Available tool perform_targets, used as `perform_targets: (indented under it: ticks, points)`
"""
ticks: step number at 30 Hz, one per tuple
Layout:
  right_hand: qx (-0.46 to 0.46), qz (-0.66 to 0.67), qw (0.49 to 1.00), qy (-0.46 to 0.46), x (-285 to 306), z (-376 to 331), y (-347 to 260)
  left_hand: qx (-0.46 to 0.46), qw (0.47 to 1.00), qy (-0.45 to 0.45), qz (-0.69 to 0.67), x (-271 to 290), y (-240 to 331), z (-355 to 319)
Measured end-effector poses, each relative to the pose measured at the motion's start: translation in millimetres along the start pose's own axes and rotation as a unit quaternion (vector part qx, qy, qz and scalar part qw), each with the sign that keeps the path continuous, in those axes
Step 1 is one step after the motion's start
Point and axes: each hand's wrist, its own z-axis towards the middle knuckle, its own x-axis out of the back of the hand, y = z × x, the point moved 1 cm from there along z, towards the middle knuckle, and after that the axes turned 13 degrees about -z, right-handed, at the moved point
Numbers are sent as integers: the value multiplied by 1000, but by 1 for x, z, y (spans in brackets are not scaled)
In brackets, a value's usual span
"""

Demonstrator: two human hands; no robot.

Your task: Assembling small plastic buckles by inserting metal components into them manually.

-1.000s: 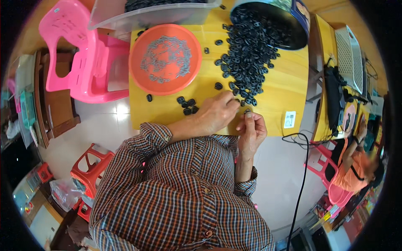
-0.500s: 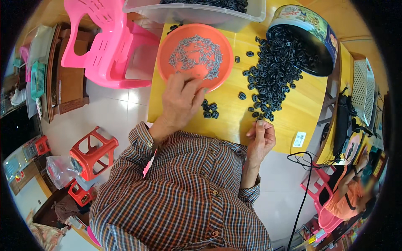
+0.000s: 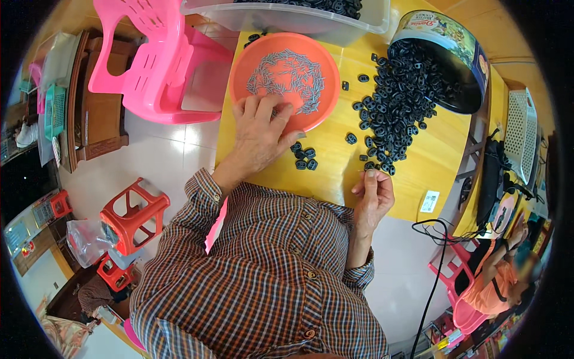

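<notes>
An orange-red round bowl (image 3: pixel 236 69) holds many small grey screws (image 3: pixel 311 90), spread in a loose ring. My left hand (image 3: pixel 257 128) reaches over the bowl's near rim, fingers bent and apart, thumb lowered toward the table. A small dark spot shows among its fingers; I cannot tell what it is. Just right of that hand lies a little group of black oval two-holed plastic pieces (image 3: pixel 305 158). My right hand (image 3: pixel 375 194) rests at the table's near side, thumb and forefinger pinched on a black plastic piece (image 3: pixel 369 167) at the pile's near end.
A pile of black pieces (image 3: pixel 397 102) spills from a round tin (image 3: pixel 478 66) lying on its side. A clear plastic bin (image 3: pixel 287 19) stands at the yellow table's (image 3: pixel 335 185) far edge. A pink chair (image 3: pixel 149 72) is left, a red stool (image 3: pixel 134 215) nearer. A cable (image 3: pixel 439 263) hangs right.
My left hand has shifted slightly, its fingers more bent over the bowl's near rim. My right hand keeps its pinch in nearly the same place. The whole view has drifted a little.
</notes>
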Motion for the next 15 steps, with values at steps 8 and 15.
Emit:
perform_targets:
  ticks: [8,15]
  points:
    - [4,8,1000,5,-1,1,-1,11,998,-1,-69,-3,0,-4]
    - [5,16,1000,7,0,1,2,5,994,12,-104,-4,1,-6]
